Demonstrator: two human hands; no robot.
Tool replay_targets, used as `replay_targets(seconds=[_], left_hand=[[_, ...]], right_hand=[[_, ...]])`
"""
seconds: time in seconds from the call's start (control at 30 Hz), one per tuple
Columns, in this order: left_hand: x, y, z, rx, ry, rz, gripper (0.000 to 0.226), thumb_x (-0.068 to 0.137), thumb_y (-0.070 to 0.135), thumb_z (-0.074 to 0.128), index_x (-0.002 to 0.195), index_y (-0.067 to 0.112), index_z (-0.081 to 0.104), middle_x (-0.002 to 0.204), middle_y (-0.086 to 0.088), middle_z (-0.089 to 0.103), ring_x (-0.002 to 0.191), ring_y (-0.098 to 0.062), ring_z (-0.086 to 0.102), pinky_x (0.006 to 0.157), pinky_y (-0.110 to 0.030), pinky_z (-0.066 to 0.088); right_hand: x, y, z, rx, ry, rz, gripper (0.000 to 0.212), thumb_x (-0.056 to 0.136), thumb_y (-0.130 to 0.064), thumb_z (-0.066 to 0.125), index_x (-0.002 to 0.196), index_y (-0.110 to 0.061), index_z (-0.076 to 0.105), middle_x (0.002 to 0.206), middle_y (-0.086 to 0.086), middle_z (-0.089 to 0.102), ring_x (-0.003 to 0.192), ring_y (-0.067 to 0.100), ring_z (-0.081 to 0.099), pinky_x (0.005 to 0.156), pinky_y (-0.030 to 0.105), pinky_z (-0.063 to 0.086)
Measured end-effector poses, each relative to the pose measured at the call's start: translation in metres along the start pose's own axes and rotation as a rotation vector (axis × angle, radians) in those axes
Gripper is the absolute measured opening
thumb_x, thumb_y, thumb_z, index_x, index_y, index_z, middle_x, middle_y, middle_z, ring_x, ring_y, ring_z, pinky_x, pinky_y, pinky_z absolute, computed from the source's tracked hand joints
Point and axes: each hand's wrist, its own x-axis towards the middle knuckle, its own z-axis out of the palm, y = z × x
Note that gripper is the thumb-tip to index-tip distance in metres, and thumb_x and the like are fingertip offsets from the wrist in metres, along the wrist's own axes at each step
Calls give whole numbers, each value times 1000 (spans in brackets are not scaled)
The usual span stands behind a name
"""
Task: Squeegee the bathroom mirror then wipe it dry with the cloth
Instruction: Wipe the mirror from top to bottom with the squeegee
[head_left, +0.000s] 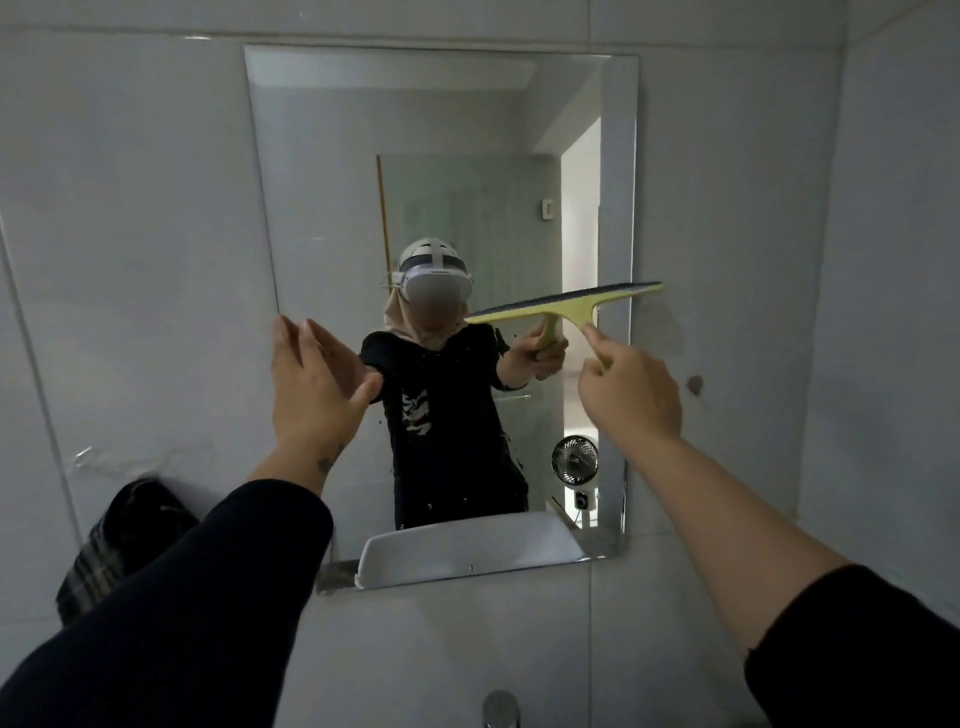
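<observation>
Our right hand (631, 387) is closed round the handle of the yellow squeegee (566, 301), blade up and roughly level, tilted a bit higher at the right end, lying across the right side of the mirror (322, 182) around mid-height. We can't tell if the rubber edge is touching the glass or just off it. Our left hand (317, 382) is open, fingers spread, holding nothing, at the mirror's left edge; contact with the glass unclear. Droplets and streaks show on the lower middle of the glass, so we judge the squeegee step unfinished and the wipe not started. A dark checked cloth (117, 545) hangs on the wall at lower left, well apart from both hands. Risks: the blade's right end overhangs the mirror's edge, so a pull from here could ride onto the tile, lift the rubber and leave a wet strip. The tilt could skip and streak. The left palm could smear the glass. Runoff could drip onto the white shelf (467, 551) at the bottom.
</observation>
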Motion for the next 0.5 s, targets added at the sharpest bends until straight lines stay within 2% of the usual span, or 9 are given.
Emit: replay_targets(seconds=[0.1,0.23,0.3,0.4,0.5], left_hand=[[0,-2,-2,-1,-3,13,103,79,55,66,150,10,6,159,-7,-7,147,-20,-3,116,-37,16],[1,-4,-6,-9,-35,21,102,78,61,61,150,10,9,159,-4,-7,147,-19,-2,117,-38,18],[1,-4,-9,-14,-53,20,100,80,64,57,149,10,10,159,-1,-7,147,-19,0,117,-39,20],[1,-4,-14,-31,-73,22,91,85,62,48,149,10,12,159,0,-7,146,-19,5,115,-40,24],[2,-6,-17,-58,-82,35,83,88,60,41,149,10,16,158,0,-3,145,-20,11,113,-41,27]], right_hand=[[-13,-2,25,155,21,81,52,88,-16,44,135,-38,47,102,9,72,80,29,60,69,34,47],[-31,-18,48,277,40,153,52,88,-14,46,136,-35,47,103,9,72,90,34,64,75,41,51],[-39,-27,57,331,43,171,50,90,-15,46,137,-34,47,106,8,71,90,30,65,71,36,52],[-49,-44,69,403,32,173,47,93,-14,46,137,-29,48,112,1,71,84,23,66,58,22,42],[-59,-57,80,421,16,157,48,93,-14,44,139,-29,46,107,0,72,84,21,65,63,23,44]])
